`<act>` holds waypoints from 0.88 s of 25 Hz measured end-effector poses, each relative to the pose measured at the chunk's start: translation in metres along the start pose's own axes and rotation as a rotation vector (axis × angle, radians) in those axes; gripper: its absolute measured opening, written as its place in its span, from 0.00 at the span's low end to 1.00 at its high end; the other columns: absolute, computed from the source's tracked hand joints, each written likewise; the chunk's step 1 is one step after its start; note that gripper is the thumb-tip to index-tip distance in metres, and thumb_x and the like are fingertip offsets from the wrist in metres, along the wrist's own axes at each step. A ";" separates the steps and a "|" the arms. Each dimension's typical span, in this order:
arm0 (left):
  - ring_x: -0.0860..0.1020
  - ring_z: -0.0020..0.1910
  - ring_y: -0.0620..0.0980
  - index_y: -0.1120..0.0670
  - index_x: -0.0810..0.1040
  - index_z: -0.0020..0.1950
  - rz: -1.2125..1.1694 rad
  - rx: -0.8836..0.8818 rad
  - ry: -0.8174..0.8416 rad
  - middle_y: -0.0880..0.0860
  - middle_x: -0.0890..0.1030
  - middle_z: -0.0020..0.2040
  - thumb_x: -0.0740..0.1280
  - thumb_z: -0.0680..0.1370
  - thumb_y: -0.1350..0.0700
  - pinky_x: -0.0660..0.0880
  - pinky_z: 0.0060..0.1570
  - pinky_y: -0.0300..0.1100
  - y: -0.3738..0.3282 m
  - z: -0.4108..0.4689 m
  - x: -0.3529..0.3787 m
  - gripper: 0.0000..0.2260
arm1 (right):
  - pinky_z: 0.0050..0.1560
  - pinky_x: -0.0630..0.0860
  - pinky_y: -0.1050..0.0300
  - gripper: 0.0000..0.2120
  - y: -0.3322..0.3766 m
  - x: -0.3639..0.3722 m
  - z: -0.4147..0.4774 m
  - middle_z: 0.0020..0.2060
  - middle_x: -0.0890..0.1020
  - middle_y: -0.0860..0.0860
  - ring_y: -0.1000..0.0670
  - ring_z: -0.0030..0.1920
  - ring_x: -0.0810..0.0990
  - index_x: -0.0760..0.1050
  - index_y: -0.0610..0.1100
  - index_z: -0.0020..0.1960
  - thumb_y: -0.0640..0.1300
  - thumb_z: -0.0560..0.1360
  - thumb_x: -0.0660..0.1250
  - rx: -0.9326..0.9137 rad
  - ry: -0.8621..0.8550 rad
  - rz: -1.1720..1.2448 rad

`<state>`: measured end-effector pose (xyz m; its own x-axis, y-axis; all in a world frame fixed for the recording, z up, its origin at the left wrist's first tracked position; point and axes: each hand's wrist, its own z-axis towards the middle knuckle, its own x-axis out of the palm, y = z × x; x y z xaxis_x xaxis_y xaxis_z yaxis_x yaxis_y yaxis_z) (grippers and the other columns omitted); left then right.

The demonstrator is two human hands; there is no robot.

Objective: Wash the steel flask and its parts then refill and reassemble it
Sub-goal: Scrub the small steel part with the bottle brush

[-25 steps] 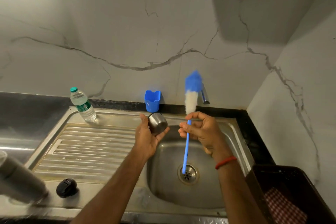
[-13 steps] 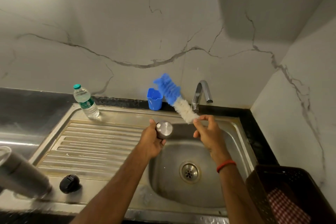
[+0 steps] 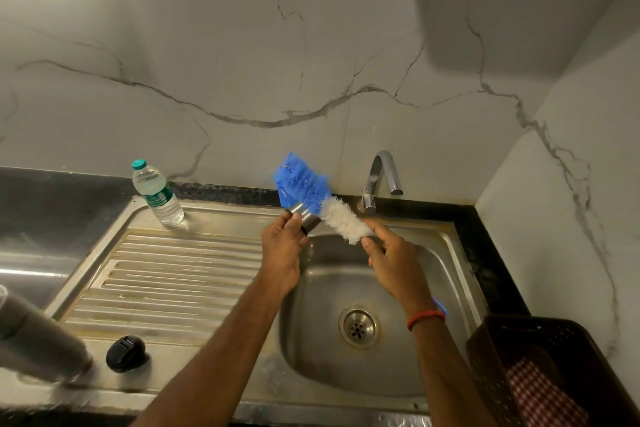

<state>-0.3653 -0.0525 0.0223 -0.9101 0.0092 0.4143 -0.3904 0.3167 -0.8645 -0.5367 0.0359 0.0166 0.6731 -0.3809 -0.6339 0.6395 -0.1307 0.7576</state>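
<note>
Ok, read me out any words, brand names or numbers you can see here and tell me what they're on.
No text here can be read.
Water bottle, green label: there is print, but it is too small and blurred to read.
Black lid: no legible text.

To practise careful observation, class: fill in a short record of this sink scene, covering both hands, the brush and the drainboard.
left hand: grips a steel cup above the sink's back edge
right hand: fingers hold the brush just below its bristles
brush: bristles cross close by the cup; contact unclear
drainboard: bottle at back, black lid and flask at front
tap: no water seen running
right of sink: basket holding a checked cloth
</note>
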 end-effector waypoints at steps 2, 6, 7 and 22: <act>0.86 0.48 0.50 0.56 0.82 0.57 -0.019 0.018 -0.064 0.52 0.87 0.46 0.64 0.83 0.60 0.80 0.39 0.38 -0.008 0.005 -0.002 0.07 | 0.41 0.78 0.64 0.21 -0.018 0.003 -0.005 0.50 0.83 0.53 0.60 0.41 0.80 0.69 0.46 0.74 0.46 0.82 0.63 -0.005 0.036 0.028; 0.86 0.50 0.48 0.57 0.83 0.59 0.110 0.066 -0.093 0.54 0.87 0.50 0.65 0.83 0.60 0.82 0.50 0.48 -0.012 0.005 -0.007 0.08 | 0.33 0.77 0.63 0.20 -0.037 0.001 -0.019 0.46 0.84 0.53 0.59 0.35 0.80 0.70 0.47 0.72 0.43 0.81 0.65 0.011 0.072 0.091; 0.86 0.51 0.48 0.56 0.83 0.59 0.110 0.061 -0.064 0.53 0.87 0.51 0.64 0.84 0.60 0.82 0.52 0.50 -0.009 0.000 -0.004 0.09 | 0.34 0.76 0.65 0.20 -0.032 0.004 -0.014 0.45 0.84 0.54 0.59 0.34 0.79 0.71 0.46 0.72 0.43 0.81 0.66 -0.045 0.033 0.066; 0.84 0.57 0.50 0.54 0.82 0.62 0.066 0.015 -0.010 0.52 0.87 0.54 0.64 0.84 0.57 0.77 0.60 0.61 -0.007 -0.005 -0.001 0.10 | 0.38 0.81 0.59 0.18 -0.028 0.039 0.002 0.42 0.86 0.48 0.55 0.37 0.83 0.74 0.44 0.70 0.44 0.81 0.66 -0.263 -0.224 -0.083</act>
<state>-0.3607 -0.0497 0.0299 -0.9351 0.0200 0.3538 -0.3317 0.3019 -0.8938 -0.5289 0.0230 -0.0289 0.5356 -0.5740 -0.6194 0.7818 0.0598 0.6207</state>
